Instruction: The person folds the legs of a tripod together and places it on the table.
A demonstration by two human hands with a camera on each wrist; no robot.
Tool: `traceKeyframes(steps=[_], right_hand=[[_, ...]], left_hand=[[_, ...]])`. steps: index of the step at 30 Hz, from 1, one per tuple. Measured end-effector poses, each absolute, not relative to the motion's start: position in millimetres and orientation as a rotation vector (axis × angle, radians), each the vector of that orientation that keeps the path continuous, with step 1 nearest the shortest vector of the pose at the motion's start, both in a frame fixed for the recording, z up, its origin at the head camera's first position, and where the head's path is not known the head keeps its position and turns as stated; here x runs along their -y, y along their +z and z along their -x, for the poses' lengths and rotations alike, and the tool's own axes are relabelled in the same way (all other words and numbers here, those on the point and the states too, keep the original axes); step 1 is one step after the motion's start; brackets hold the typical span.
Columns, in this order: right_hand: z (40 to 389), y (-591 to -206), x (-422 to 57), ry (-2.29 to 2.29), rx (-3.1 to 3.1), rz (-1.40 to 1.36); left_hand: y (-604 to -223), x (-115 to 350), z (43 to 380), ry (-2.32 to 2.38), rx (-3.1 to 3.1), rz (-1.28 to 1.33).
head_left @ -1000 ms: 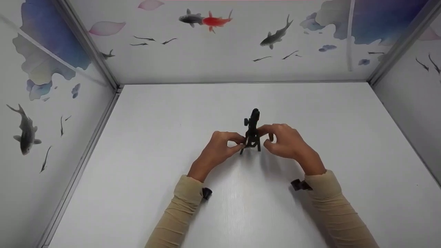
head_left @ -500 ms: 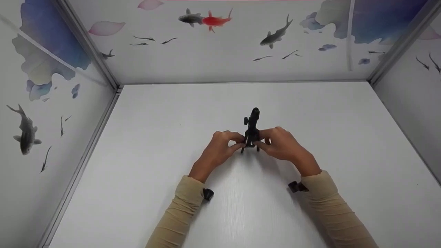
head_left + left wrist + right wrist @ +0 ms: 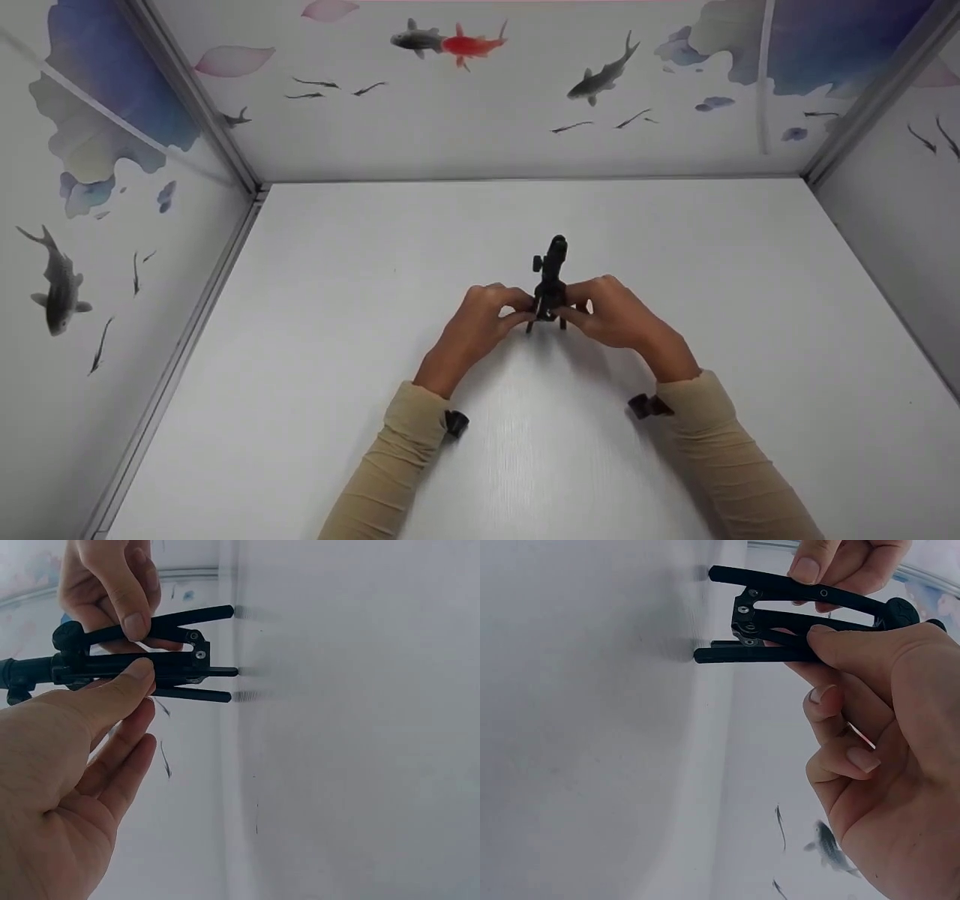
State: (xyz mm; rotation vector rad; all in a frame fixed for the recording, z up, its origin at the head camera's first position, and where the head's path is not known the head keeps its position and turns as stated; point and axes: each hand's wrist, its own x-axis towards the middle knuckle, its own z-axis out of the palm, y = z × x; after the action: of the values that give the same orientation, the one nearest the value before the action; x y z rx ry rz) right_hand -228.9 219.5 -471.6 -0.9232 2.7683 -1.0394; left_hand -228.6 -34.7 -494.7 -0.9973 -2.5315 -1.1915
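Note:
A small black tripod (image 3: 552, 274) stands upright on the white table, its legs only slightly spread and a knob (image 3: 538, 263) on the left of its upper part. From the left, my left hand (image 3: 478, 322) pinches a leg between thumb and forefinger. On the other side my right hand (image 3: 616, 315) pinches another leg low down. Both wrist views show the tripod legs (image 3: 196, 616) with their feet on the tabletop, and small hinged braces (image 3: 744, 615) joining them. In the right wrist view, the other fingers of the right hand curl loosely below the tripod.
White panels (image 3: 450, 142) printed with fish and petals wall in the table (image 3: 337, 247) at the back and sides. Grey metal strips (image 3: 199, 289) run along the edges. A small black camera (image 3: 455, 424) sits at the left cuff, another camera (image 3: 645, 406) at the right.
My right thumb has moved in from beside the tripod to its leg, and the right hand now pinches it. The legs have drawn slightly closer together. My left hand has hardly moved.

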Motion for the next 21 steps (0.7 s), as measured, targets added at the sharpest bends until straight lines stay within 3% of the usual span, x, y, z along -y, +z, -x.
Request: traceKeyframes(steps=[21], right_hand=[[230.3,-477.9,-217.0,-1.085,-2.781,0.942]], left_hand=[[-492.2,30.1,223.9,-1.114,2.570,0.921]])
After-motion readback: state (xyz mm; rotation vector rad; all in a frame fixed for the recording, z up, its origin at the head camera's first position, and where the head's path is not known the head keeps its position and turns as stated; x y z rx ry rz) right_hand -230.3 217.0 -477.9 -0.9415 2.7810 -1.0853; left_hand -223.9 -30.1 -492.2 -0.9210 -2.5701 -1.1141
